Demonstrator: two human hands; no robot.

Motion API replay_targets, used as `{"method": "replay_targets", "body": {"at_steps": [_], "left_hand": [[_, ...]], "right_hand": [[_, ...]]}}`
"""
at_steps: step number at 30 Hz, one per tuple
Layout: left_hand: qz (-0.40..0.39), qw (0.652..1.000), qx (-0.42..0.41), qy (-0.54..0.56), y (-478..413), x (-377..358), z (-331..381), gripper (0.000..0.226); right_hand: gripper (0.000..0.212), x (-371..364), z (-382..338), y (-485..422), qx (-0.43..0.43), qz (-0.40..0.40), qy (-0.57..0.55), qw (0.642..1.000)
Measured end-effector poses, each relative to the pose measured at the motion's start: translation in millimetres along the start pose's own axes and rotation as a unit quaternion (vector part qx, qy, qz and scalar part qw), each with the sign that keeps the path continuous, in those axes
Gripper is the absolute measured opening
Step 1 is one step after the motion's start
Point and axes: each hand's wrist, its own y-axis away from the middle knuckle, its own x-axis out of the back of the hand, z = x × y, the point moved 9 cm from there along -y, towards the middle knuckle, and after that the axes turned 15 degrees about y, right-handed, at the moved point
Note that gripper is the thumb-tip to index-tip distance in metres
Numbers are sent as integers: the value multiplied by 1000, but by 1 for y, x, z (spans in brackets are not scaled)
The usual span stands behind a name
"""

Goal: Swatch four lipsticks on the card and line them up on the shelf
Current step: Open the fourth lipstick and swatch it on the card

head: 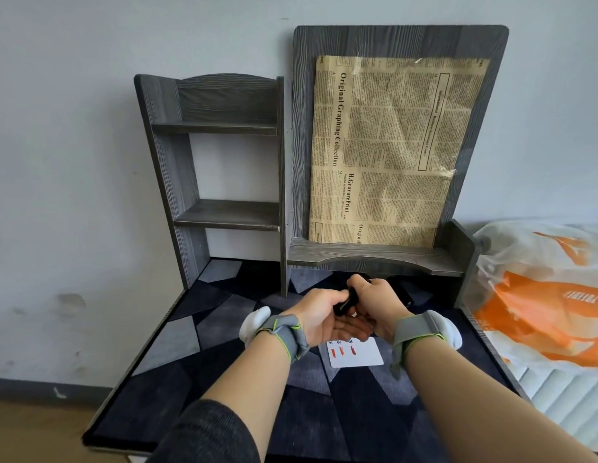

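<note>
Both hands meet over the dark patterned mat, just in front of the grey shelf unit [367, 253]. My left hand [319, 320] and my right hand [377, 302] both grip one black lipstick tube [345, 305], which lies tilted between them. Below the hands lies a white card [361, 357] with three red-orange swatches along its top edge and small numbers above them. More dark objects, possibly other lipsticks [406, 294], lie under the shelf behind my right hand, mostly hidden. The shelf boards carry no lipsticks.
A narrow two-tier shelf section [227, 213] stands at the left, against the wall. Old newspaper [391, 152] covers the unit's back panel. An orange and white plastic bag [544, 295] lies on a mattress at the right. The mat [177, 339] has grey and black patches.
</note>
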Motion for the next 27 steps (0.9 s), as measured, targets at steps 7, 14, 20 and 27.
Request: {"method": "replay_targets", "body": {"at_steps": [7,14,20,27], "left_hand": [[-24,998,-14,62,2,-2,-4,45],[1,999,-9,39,-2,2,-8,39],[44,996,-46,-69,-2,25,-1,25],[112,971,-154,-148,-2,43,21,17]], "right_hand": [[20,14,5,-4,-41,12,-68,997],[20,30,2,-11,-27,50,-15,998],[19,43,8,-13,-34,72,-38,996],[22,34,18,-9,-73,22,-19,997]]}}
